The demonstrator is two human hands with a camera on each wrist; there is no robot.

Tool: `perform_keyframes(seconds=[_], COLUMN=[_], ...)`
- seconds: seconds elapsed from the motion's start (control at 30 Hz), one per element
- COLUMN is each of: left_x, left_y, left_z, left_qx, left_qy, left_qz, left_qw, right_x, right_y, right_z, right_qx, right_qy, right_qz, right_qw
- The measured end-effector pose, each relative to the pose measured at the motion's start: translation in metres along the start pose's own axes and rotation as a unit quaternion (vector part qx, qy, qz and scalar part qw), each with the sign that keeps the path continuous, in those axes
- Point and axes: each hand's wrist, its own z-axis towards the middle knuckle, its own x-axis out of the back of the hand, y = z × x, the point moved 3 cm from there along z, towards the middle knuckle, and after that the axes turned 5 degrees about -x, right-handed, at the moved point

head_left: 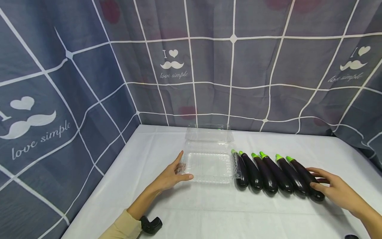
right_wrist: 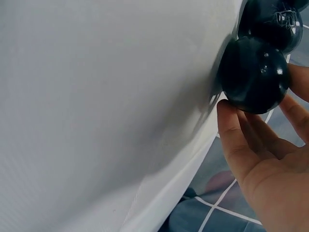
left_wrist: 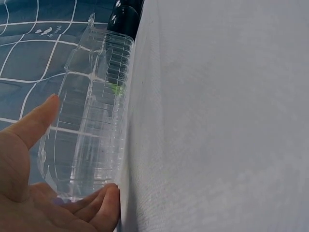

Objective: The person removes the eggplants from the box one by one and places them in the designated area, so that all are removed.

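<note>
A clear plastic clamshell box [head_left: 209, 166] stands on the white table with its lid [head_left: 209, 135] laid back. My left hand [head_left: 170, 176] is at the box's left end, thumb and fingers spread; in the left wrist view the fingertips [left_wrist: 112, 193] are low against the end wall. Several dark purple eggplants with green caps lie in a slanted row right of the box, the nearest eggplant [head_left: 242, 174] partly behind its clear side. My right hand [head_left: 335, 187] holds the rightmost eggplant [head_left: 304, 172] near its thick end, thumb and fingers on either side in the right wrist view.
The white-covered table [head_left: 238, 215] reaches back to a grey checked curtain [head_left: 209, 66]. Another stretch of curtain [head_left: 44, 116] hangs along the left edge. A black curved piece [head_left: 151, 225] sits by the left sleeve's cuff.
</note>
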Motion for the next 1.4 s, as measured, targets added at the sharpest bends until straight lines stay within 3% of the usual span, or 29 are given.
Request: perform_keyframes(seconds=[0.33, 0.97, 1.27, 1.4], left_x=[0.0026, 0.0049, 0.0066, 0.0088], left_y=[-0.0008, -0.0022, -0.0002, -0.0007], left_z=[-0.0015, -0.0041, -0.0041, -0.0033], left_qx=[0.002, -0.003, 0.02, 0.034], left_qy=[0.004, 0.007, 0.016, 0.029], left_qz=[-0.013, -0.013, -0.048, -0.045], left_qw=[0.9999, 0.9999, 0.9985, 0.998], right_x=[-0.0023, -0.0043, -0.002, -0.0019], right_y=[-0.0017, -0.0038, -0.0048, -0.0079], right_z=[0.0023, 0.0011, 0.0017, 0.0008], right_qx=[0.021, 0.032, -0.029, -0.034], right_qy=[0.021, 0.018, -0.017, -0.014], right_qz=[0.003, 0.017, 0.0, -0.004], right_qw=[0.9996, 0.9992, 0.9994, 0.9993])
